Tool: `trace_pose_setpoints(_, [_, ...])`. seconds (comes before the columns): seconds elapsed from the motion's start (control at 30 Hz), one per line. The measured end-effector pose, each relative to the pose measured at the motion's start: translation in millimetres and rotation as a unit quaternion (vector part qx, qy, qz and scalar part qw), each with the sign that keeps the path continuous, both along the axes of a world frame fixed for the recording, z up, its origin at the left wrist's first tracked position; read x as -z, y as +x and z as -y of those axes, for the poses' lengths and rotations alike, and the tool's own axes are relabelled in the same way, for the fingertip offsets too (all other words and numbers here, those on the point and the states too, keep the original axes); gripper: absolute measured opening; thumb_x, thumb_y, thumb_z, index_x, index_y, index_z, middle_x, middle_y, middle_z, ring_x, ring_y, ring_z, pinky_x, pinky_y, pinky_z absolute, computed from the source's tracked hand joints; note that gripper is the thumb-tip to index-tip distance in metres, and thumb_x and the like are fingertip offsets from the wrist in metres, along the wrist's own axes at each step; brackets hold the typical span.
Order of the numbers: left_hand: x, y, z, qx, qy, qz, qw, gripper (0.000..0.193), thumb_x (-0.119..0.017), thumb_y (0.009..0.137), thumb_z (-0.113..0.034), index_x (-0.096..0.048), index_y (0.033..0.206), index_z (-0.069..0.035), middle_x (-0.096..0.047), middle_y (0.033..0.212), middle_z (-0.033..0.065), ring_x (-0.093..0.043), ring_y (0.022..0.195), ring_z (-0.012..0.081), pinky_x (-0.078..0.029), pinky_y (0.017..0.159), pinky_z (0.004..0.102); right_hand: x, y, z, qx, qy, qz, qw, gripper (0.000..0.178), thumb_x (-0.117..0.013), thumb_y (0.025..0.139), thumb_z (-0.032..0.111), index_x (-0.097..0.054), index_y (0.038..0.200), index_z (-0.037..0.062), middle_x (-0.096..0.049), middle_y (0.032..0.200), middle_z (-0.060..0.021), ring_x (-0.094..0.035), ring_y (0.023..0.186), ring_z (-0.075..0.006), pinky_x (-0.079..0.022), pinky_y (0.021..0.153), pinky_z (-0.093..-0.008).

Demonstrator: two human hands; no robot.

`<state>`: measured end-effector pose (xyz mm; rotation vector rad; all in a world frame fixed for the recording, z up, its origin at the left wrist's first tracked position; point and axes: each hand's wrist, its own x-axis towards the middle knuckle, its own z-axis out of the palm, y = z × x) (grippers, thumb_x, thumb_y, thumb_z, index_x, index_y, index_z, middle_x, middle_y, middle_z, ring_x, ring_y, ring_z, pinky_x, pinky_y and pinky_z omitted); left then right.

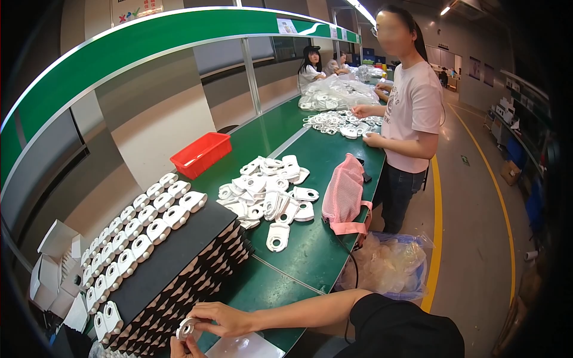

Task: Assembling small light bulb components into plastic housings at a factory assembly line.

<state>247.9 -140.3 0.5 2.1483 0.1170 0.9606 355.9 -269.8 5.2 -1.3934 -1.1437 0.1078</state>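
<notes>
A small white plastic part with a round hole is held between my two hands at the lower edge of the view. My right hand comes in from the right, its thumb and fingers pinched on the part. Below it, my left hand grips the same part from underneath; only some of its fingers show. Just beyond my hands rises a tall stack of black trays. On its top lie rows of similar white parts. Under my right wrist is a whitish, translucent sheet.
A loose pile of white parts lies on the green table. Nearby are a red bin and a pink mesh bag. A co-worker stands at the table's right side, handling white pieces. A plastic-lined container sits below.
</notes>
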Motion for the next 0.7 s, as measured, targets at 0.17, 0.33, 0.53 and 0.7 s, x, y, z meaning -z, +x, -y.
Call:
trace_pose_setpoints(0.17, [5.4,0.5,-3.3,0.001,-0.003,0.002,1.0,0.02,-0.054,0.087,-0.011,-0.057,0.092,0.008,-0.057,0.077,0.0147,-0.052,0.065,0.0201,-0.042,0.053,0.031,-0.7,-0.1,0.2,0.002,0.002,0.008,1.0,0.017,-0.054,0.082,0.012,-0.053,0.094,0.0006,-0.054,0.083,-0.0121,-0.052,0.078,-0.0272,-0.04,0.069,-0.0341])
trace_pose_setpoints(0.33, [5.3,-0.2,-4.7,0.003,0.009,-0.006,1.0,0.02,-0.053,0.087,-0.011,-0.057,0.092,0.008,-0.057,0.077,0.0144,-0.052,0.065,0.0194,-0.042,0.053,0.0306,-0.2,0.2,0.0,-0.001,0.001,0.008,1.0,0.017,-0.054,0.082,0.013,-0.053,0.094,0.0005,-0.054,0.083,-0.0122,-0.052,0.078,-0.0274,-0.04,0.069,-0.0343])
trace_pose_setpoints(0.53, [2.9,-0.1,-2.8,0.001,0.004,-0.001,1.0,0.02,-0.054,0.086,-0.011,-0.057,0.091,0.008,-0.057,0.076,0.0146,-0.052,0.063,0.0197,-0.041,0.052,0.0307,-1.5,-0.2,0.3,-0.001,0.0,0.009,1.0,0.018,-0.054,0.082,0.013,-0.053,0.094,0.0004,-0.054,0.084,-0.0123,-0.052,0.078,-0.0276,-0.041,0.07,-0.0344])
trace_pose_setpoints(0.7, [1.7,1.4,-1.4,-0.006,0.018,0.008,1.0,0.019,-0.055,0.086,-0.012,-0.058,0.09,0.007,-0.056,0.073,0.0141,-0.05,0.06,0.0194,-0.039,0.05,0.0312,-2.7,0.2,1.2,-0.002,-0.004,0.003,1.0,0.018,-0.054,0.082,0.013,-0.053,0.094,0.0003,-0.055,0.085,-0.0125,-0.052,0.079,-0.0278,-0.041,0.071,-0.0348])
